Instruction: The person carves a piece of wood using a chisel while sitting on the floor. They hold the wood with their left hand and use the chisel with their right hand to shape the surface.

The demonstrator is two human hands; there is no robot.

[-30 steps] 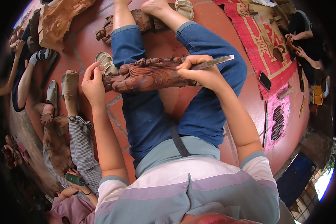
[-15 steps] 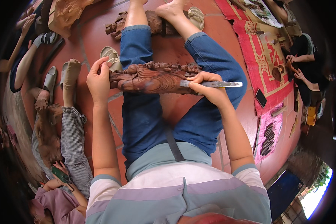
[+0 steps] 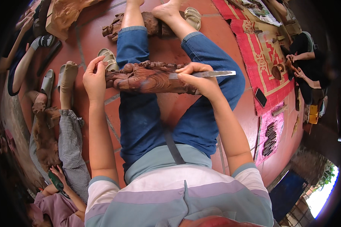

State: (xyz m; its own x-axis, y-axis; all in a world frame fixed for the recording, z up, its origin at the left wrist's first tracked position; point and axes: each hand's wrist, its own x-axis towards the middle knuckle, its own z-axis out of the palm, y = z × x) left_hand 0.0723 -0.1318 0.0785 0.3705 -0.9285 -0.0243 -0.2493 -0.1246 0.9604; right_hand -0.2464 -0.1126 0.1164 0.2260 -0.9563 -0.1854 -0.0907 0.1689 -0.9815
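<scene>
A long reddish-brown carved wooden figure [image 3: 147,77] lies across my knees, over my blue jeans. My left hand [image 3: 94,77] grips its left end and steadies it. My right hand [image 3: 195,77] is closed on a flat metal chisel [image 3: 212,73]. The blade runs under my fingers onto the carving's top, and the bare end sticks out to the right. Both my bare feet rest against another rough wooden carving [image 3: 147,20] on the red tile floor.
A person in checked trousers [image 3: 70,145] sits at my left with a brown carving [image 3: 45,132]. Sandals [image 3: 193,17] lie near my feet. A red patterned mat [image 3: 261,56], a phone [image 3: 260,97], a pink cloth with tools [image 3: 269,134] and another seated person [image 3: 307,60] are at right.
The view has shifted so the carving sits lower in frame. My right hand has slid slightly right along the carving with the chisel. My left hand keeps its hold.
</scene>
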